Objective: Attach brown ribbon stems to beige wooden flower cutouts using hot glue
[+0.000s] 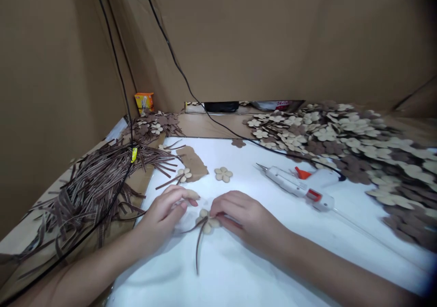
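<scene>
Across the back and left stands a brown cardboard wall [239,38], and below it we have a white board [239,270] taking up the middle. Over on the right, a huge spread of beige and brown flower cut-outs [324,134]; on the left, a tangled heap of brown strips [95,179]. Now the hands! The left hand [170,209] is curved, thumb and forefinger apart (nothing shows between them), while the right hand [239,213] has its bunched fingertips pinching the edge of a beige flower [208,228]. Lying right of that hand is the white glue gun [290,183], nozzle pointing left, a black cable [172,54] dropping from above to its handle. Past the left hand, a torn brown scrap [194,163] rests on the board. And that gripped flower: it sits between the two hands, a thin dark strip [197,254] trailing from it toward us; whether it touches the board, I can't tell. In the back left corner, an orange-and-yellow box [144,101]. Just beyond the hands lies one loose flower [223,174], and tiniest of all, a yellow tag [134,155] on another cord.
</scene>
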`<state>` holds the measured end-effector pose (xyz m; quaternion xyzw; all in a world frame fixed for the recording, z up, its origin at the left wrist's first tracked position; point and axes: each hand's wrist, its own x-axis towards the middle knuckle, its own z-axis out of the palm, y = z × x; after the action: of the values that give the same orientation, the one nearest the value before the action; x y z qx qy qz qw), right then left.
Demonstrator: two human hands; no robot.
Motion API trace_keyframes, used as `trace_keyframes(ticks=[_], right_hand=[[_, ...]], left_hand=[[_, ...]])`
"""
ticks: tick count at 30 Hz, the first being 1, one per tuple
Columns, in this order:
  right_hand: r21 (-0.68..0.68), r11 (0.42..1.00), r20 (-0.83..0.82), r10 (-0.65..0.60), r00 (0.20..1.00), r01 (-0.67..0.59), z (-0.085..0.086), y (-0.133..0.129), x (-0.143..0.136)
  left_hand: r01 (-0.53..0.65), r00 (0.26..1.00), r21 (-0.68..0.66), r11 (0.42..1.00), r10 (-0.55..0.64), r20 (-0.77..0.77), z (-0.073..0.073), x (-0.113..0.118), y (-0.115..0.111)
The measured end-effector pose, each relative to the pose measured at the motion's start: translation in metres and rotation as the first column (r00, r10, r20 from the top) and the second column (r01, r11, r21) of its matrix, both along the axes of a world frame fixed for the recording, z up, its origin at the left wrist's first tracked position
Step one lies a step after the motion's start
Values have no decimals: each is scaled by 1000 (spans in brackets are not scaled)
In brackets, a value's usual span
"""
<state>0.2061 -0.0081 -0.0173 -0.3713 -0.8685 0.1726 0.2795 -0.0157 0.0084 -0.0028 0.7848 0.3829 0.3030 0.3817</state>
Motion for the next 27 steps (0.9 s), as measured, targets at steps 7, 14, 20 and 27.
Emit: trace_keyframes(ticks=[7, 14, 20, 27], right_hand=[[364, 931, -79, 19, 997, 11, -1, -3, 2], [380, 925, -158, 48, 986, 16, 4, -8, -3], [265, 964, -214, 79, 974, -20, 7, -10, -9], [-585, 807, -337, -337, 879, 85, 6, -22, -24]], left_hand=[[38, 996, -307, 951, -11, 89, -2, 2, 0], [300, 934, -569, 766, -113, 340, 2, 9, -9], [194, 964, -596, 779, -40, 262, -1, 10, -7], [101, 923, -564, 820, 135, 361, 2, 12, -8]])
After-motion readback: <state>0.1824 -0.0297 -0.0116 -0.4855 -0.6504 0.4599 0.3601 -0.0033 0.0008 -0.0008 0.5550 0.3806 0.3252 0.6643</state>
